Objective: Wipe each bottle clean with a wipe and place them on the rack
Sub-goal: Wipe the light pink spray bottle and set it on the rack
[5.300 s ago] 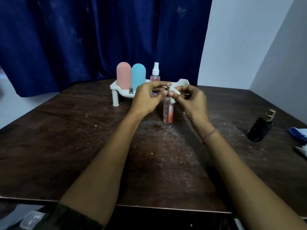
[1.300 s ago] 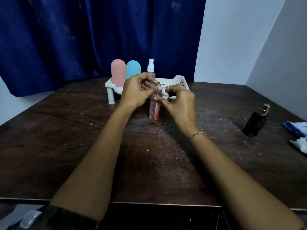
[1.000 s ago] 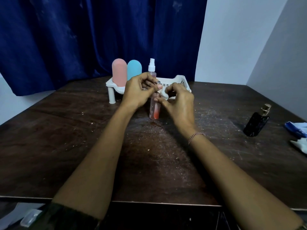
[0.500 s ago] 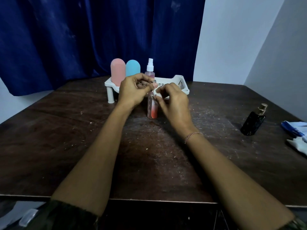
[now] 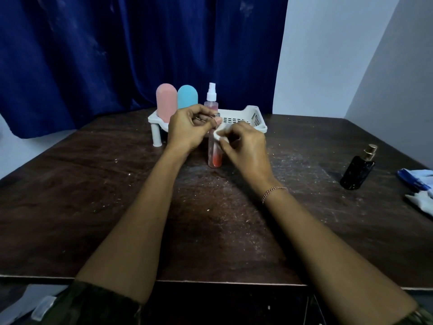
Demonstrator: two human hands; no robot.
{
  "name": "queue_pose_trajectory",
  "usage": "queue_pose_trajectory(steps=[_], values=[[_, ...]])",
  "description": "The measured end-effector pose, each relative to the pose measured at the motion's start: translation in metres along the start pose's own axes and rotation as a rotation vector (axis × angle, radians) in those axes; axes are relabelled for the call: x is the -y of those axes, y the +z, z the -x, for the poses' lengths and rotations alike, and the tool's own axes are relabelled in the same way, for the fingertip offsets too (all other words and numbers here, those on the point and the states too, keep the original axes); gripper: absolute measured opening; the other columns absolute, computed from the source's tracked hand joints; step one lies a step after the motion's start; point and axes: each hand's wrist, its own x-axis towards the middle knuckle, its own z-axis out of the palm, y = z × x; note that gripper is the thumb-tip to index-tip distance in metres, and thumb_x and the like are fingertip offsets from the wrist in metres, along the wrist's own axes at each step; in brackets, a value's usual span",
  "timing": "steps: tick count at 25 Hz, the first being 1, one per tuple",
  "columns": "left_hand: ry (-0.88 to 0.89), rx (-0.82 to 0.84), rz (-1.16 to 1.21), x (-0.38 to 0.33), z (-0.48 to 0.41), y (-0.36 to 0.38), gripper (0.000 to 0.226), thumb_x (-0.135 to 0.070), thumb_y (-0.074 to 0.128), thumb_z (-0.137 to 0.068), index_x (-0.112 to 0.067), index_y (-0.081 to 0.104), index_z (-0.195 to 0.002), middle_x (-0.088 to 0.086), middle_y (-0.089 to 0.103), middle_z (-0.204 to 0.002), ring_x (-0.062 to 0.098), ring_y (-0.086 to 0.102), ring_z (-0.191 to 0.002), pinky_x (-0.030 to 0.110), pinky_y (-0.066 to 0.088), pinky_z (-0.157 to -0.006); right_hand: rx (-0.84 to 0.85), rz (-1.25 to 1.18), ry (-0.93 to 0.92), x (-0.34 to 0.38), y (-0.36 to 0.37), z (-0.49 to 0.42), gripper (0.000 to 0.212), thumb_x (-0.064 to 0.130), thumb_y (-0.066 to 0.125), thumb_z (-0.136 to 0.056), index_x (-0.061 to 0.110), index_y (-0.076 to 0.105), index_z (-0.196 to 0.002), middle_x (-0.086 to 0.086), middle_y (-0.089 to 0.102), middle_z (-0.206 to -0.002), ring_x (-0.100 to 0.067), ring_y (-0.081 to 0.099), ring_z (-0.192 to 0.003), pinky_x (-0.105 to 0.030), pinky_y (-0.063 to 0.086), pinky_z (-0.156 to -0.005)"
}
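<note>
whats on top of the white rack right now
A pink bottle, a blue bottle and a white-capped spray bottle stand on the left half of the rack. The left hand and right hand cover its front middle, so that part cannot be seen.

rack [image 5: 255, 120] at back centre of table [image 5: 70, 195], curtain [image 5: 117, 55] behind. on rack's left part, left to right: domed bottle [image 5: 166, 102], second domed bottle [image 5: 187, 96], spray bottle [image 5: 211, 97]. just before rack, slim bottle [image 5: 215, 156] upright on table; left hand [image 5: 187, 130] at its top, right hand [image 5: 243, 144] with wipe [image 5: 220, 134] at its right side. pump bottle [image 5: 358, 170] well apart, right; wipe pack [image 5: 417, 179] at right edge.
</note>
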Motion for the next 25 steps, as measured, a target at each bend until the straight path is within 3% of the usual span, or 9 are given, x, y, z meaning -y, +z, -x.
queue_pose_trajectory(steps=[2,6,11,15,17,20,25], values=[[-0.02,-0.009,0.041,0.0025,-0.001,-0.0018,0.012,-0.017,0.077,-0.075,-0.024,0.068,-0.079,-0.007,0.066,-0.071,0.0,0.061,-0.062,0.023,0.054,-0.07,0.077,0.051,-0.016,0.0,0.0032,0.001,0.01,0.012,0.065,-0.083,0.008,0.066,-0.092,-0.006,0.062,-0.094,-0.017,0.059,-0.082,-0.038,0.052,-0.077],[-0.005,0.027,0.033,0.0044,-0.0018,-0.0017,0.015,-0.012,0.074,-0.077,-0.024,0.069,-0.084,-0.004,0.068,-0.078,0.008,0.062,-0.071,0.032,0.055,-0.08,-0.012,0.054,-0.046,0.0008,0.0023,-0.0012,0.012,0.013,0.064,-0.084,0.005,0.064,-0.093,-0.008,0.061,-0.094,-0.019,0.058,-0.082,-0.034,0.051,-0.074],[0.025,0.063,0.043,0.0067,-0.0026,-0.0055,0.017,-0.018,0.072,-0.08,-0.034,0.068,-0.086,-0.001,0.072,-0.091,0.016,0.066,-0.086,0.041,0.054,-0.088,0.108,0.074,-0.028,-0.0028,0.0082,0.0011,0.012,0.012,0.068,-0.08,0.007,0.064,-0.09,-0.007,0.06,-0.091,-0.015,0.054,-0.078,-0.038,0.051,-0.075],[0.067,0.107,-0.005,0.0023,-0.0005,-0.0046,0.027,-0.016,0.065,-0.085,-0.042,0.067,-0.093,-0.01,0.07,-0.105,0.008,0.064,-0.097,0.035,0.049,-0.096,-0.004,0.014,-0.043,-0.0017,0.0072,-0.003,0.012,0.012,0.063,-0.084,0.005,0.062,-0.093,-0.01,0.061,-0.094,-0.021,0.057,-0.083,-0.035,0.049,-0.075],[0.073,0.116,-0.038,0.0026,-0.0017,-0.0051,0.029,-0.016,0.062,-0.087,-0.043,0.067,-0.095,-0.012,0.069,-0.106,0.009,0.064,-0.098,0.035,0.05,-0.095,0.038,0.019,-0.04,-0.0019,0.0077,-0.0027,0.012,0.012,0.064,-0.083,0.005,0.062,-0.093,-0.009,0.061,-0.093,-0.017,0.056,-0.081,-0.034,0.049,-0.075],[0.036,0.108,0.013,0.0047,-0.0029,-0.0055,0.028,-0.012,0.06,-0.088,-0.036,0.069,-0.097,-0.007,0.07,-0.105,0.007,0.065,-0.099,0.033,0.054,-0.09,0.146,0.08,-0.034,-0.0016,0.0092,-0.0005,0.014,0.011,0.067,-0.082,0.005,0.063,-0.094,-0.008,0.061,-0.094,-0.015,0.055,-0.081,-0.032,0.05,-0.078],[0.09,0.086,0.109,0.0077,-0.0008,-0.0061,0.02,-0.014,0.064,-0.086,-0.03,0.071,-0.095,-0.003,0.071,-0.103,0.011,0.065,-0.103,0.032,0.05,-0.095,0.021,0.045,-0.058,0.0049,0.0102,-0.0041,0.014,0.011,0.063,-0.085,0.003,0.063,-0.096,-0.011,0.061,-0.095,-0.022,0.058,-0.083,-0.033,0.048,-0.075]])
